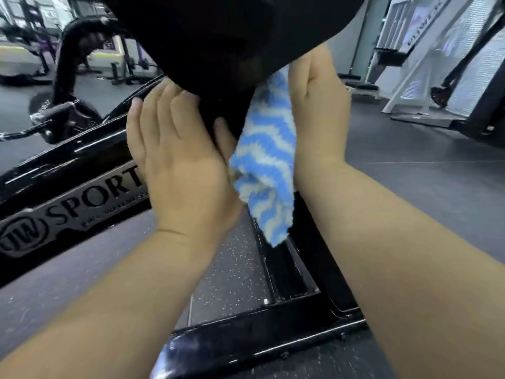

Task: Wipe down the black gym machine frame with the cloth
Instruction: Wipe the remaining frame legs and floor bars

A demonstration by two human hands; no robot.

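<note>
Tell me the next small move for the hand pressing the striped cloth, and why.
Probably slide the right hand down the black frame, with the cloth pressed flat. The cloth sits high between palm and frame with its lower half hanging loose, while the left hand grips the frame's other side.

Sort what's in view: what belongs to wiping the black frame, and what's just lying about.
Job: blue-and-white striped fluffy cloth; glossy black metal machine frame; left hand gripping it; right hand pressing the cloth.
Lying about: white-framed machine at right; purple-and-black equipment far left; dark speckled rubber floor.
</note>
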